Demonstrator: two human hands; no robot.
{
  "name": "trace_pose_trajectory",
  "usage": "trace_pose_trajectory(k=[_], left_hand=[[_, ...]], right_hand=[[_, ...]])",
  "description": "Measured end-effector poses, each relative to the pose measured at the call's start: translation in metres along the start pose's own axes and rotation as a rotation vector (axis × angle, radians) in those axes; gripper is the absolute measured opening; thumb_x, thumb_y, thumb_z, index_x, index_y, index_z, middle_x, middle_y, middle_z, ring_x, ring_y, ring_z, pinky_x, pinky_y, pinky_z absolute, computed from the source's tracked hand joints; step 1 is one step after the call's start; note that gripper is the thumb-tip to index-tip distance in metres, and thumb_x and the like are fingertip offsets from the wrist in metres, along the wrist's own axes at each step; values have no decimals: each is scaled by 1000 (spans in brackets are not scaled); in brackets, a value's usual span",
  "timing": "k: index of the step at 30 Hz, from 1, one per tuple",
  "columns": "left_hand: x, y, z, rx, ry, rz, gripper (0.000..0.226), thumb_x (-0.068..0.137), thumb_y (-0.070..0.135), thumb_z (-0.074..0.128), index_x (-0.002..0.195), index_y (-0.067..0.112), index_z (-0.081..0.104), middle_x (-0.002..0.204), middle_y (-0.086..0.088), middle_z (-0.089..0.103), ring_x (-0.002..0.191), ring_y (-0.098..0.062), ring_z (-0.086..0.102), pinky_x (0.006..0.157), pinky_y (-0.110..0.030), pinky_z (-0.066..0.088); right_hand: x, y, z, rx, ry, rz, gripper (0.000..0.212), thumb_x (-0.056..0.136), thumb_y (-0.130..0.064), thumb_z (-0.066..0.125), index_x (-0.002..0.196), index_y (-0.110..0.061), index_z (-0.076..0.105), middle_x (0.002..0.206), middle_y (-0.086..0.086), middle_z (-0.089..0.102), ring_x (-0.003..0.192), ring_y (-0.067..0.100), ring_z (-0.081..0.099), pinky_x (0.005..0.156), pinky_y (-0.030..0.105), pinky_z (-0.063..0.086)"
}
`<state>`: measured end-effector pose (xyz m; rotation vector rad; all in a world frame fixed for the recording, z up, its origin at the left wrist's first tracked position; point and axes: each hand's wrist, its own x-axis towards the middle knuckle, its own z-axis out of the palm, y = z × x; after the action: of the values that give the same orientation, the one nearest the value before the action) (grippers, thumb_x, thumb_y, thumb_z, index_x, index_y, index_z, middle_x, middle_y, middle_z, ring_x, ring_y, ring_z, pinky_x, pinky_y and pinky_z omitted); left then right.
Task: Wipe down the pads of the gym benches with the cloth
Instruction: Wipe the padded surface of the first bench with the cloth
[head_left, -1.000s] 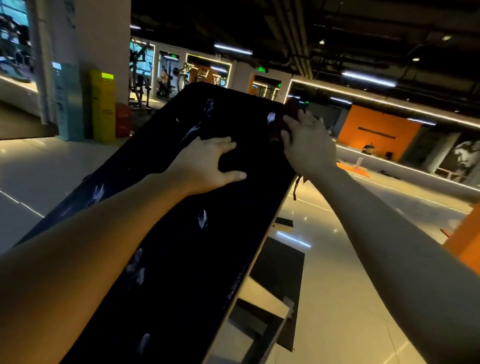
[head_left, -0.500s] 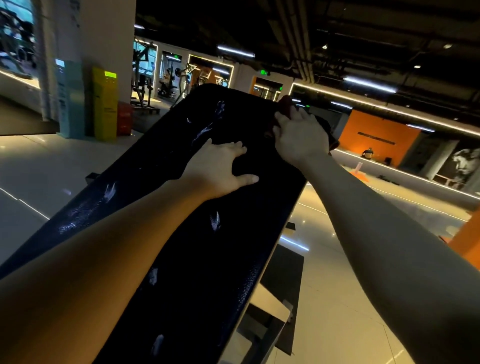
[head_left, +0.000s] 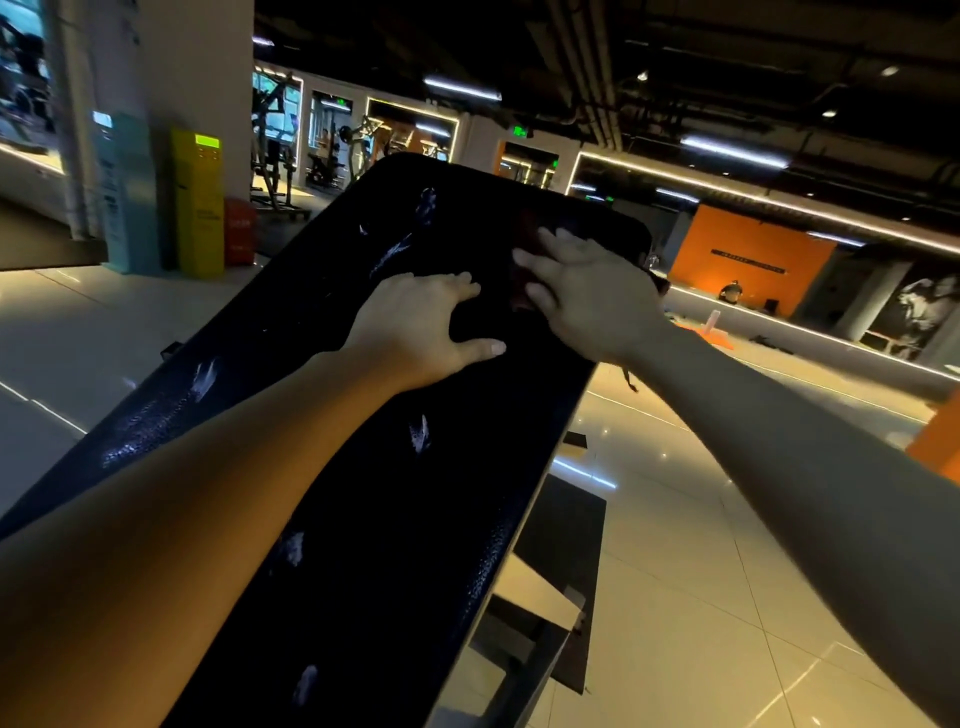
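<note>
So, both hands on the black bench pad (head_left: 395, 519).
Right hand (head_left: 587, 296) presses a dark cloth (head_left: 522, 234) with fingers spread; left hand (head_left: 415, 332) rests beside it, fingers spread too.

black bench pad (head_left: 395, 519), inclined; dark cloth (head_left: 522, 291) and both hands on it.

No lettering can be read. A green lit sign (head_left: 521, 132) is seen on the far wall beyond the hands, probably an exit sign, its characters too blurred to read.
</note>
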<state>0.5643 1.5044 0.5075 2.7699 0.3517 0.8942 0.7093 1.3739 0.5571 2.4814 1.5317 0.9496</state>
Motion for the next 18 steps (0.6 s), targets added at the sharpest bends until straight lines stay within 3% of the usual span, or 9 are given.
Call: trace_pose_trajectory(k=[2, 6, 10, 13, 18], left_hand=[[0, -1, 1, -13, 11, 2, 75, 85, 57, 60, 145, 17, 40, 153, 2, 35, 139, -16, 35, 114, -31, 23], [0, -3, 4, -27, 21, -1, 75, 85, 56, 60, 146, 18, 39, 154, 3, 33, 140, -16, 34, 113, -32, 25], [0, -3, 6, -46, 23, -19, 75, 85, 57, 60, 146, 20, 38, 155, 4, 32, 141, -14, 31, 113, -33, 31], [0, -4, 6, -52, 23, -23, 75, 84, 57, 61, 146, 21, 38, 155, 5, 33, 141, -14, 32, 112, -34, 33], [-4, -4, 7, -59, 29, -23, 72, 86, 54, 60, 146, 20, 38, 155, 5, 32, 140, -15, 33, 111, -33, 34]], right_hand=[[-10, 20, -3, 0, 21, 7, 47, 104, -35, 33, 150, -25, 32, 160, 9, 21, 148, 24, 18, 118, 39, 14], [15, 36, -8, 4, -14, 245, 48, 105, -34, 29, 152, -27, 27, 161, 9, 17, 148, 26, 13, 119, 41, 11], [11, -4, -1, -51, -30, 51, 51, 105, -38, 26, 154, -26, 21, 162, 10, 13, 149, 25, 11, 120, 36, 12], [-20, 4, -7, 0, -67, -75, 51, 104, -39, 28, 153, -26, 23, 162, 6, 13, 149, 21, 10, 121, 34, 12], [6, 21, -13, -21, -98, 87, 51, 104, -39, 28, 153, -26, 22, 162, 8, 13, 149, 23, 9, 118, 34, 11]])
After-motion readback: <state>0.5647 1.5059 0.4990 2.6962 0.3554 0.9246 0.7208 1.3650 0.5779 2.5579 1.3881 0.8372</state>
